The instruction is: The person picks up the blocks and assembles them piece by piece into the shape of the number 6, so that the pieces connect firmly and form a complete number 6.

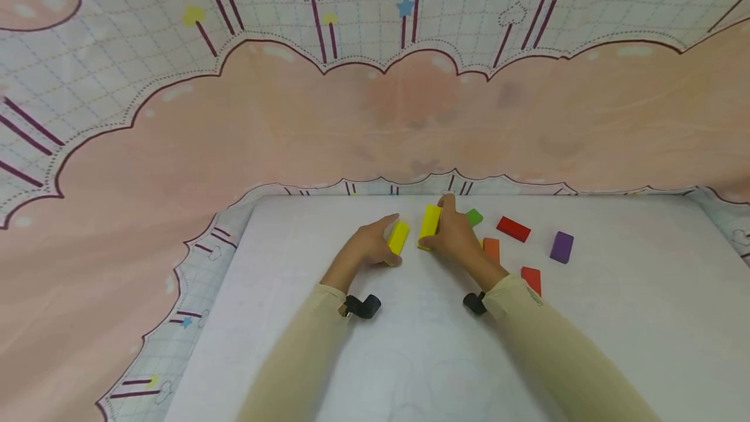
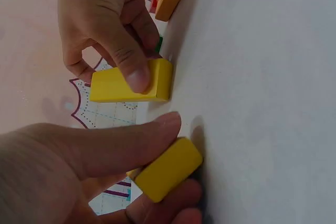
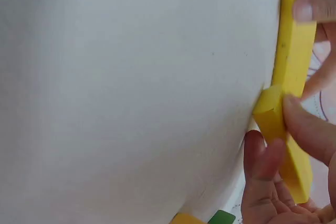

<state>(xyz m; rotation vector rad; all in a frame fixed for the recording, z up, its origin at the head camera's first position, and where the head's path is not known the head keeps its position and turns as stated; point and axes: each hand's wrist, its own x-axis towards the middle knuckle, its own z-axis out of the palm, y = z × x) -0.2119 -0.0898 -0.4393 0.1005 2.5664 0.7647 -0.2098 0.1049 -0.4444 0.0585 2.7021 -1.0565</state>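
Observation:
My left hand point(image 1: 370, 243) grips a yellow block point(image 1: 399, 238) between thumb and fingers, low over the white table. Just right of it, my right hand point(image 1: 455, 230) pinches a second yellow block point(image 1: 430, 223). A small gap separates the two blocks in the head view. From the left wrist, the left-hand block point(image 2: 169, 170) shows its end face, with the thumb along its upper side. The right thumb presses the flat side of the other block point(image 2: 113, 85). In the right wrist view the right-hand block point(image 3: 271, 109) overlaps the left-hand one point(image 3: 295, 45).
Right of my right hand lie a green block point(image 1: 474, 217), a red block point(image 1: 513, 229), an orange block point(image 1: 491, 249) and a purple block point(image 1: 561, 247). Another red block point(image 1: 531, 279) lies beside the right sleeve. A patterned cloth point(image 1: 351, 122) hangs behind the white table point(image 1: 410, 357).

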